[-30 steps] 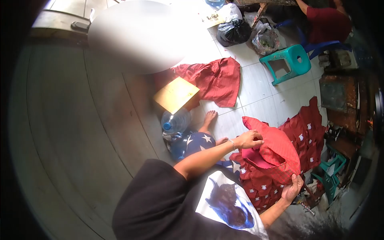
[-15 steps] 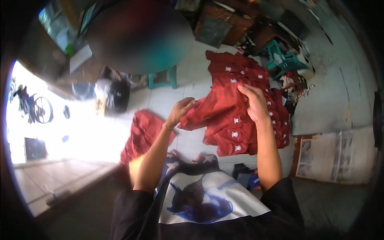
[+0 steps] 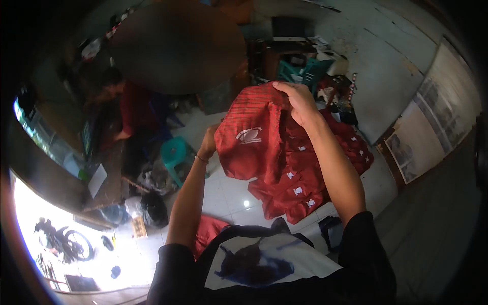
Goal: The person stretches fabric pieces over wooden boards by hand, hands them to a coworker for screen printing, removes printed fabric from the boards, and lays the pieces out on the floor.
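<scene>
A spread of dark red cloths [image 3: 309, 170] with white prints lies on the tiled floor. Left of the spread and raised in front of it hangs a red checked cloth [image 3: 241, 160], held up between two hands. The right hand [image 3: 301, 104] pinches its top edge, thumb pressed over the fabric, nearly closed. The left hand [image 3: 209, 142] is at the opposite side edge. An even, light pull from both sides should keep its white print [image 3: 249, 135] flat. The left fingers are hidden behind fabric; their closure cannot be told.
</scene>
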The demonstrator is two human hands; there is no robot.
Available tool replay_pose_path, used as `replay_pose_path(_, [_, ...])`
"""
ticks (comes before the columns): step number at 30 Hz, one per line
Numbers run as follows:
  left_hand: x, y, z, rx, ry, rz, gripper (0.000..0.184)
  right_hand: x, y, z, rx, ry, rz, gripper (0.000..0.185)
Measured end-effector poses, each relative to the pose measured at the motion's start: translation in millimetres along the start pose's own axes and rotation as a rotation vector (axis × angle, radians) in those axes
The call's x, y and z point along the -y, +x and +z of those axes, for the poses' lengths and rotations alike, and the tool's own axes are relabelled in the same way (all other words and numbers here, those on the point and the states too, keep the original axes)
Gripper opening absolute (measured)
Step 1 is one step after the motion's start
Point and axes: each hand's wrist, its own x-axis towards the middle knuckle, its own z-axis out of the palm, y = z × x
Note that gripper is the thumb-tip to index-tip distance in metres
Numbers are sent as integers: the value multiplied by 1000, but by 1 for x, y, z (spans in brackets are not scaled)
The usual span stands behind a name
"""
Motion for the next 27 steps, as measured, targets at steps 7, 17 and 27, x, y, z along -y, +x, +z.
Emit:
replay_pose_path(7, [26,68,153,112,-321,10,30,47,-18,-114,-115,-53,-91,13])
replay_pose_path(17, [16,154,350,431,-520,-111,23,97,-80,-261,-258,-158,-149,17])
replay_pose_path(27, [61,211,409,298,-532,-247,15,78,-101,-346,-582,-261,-70,21])
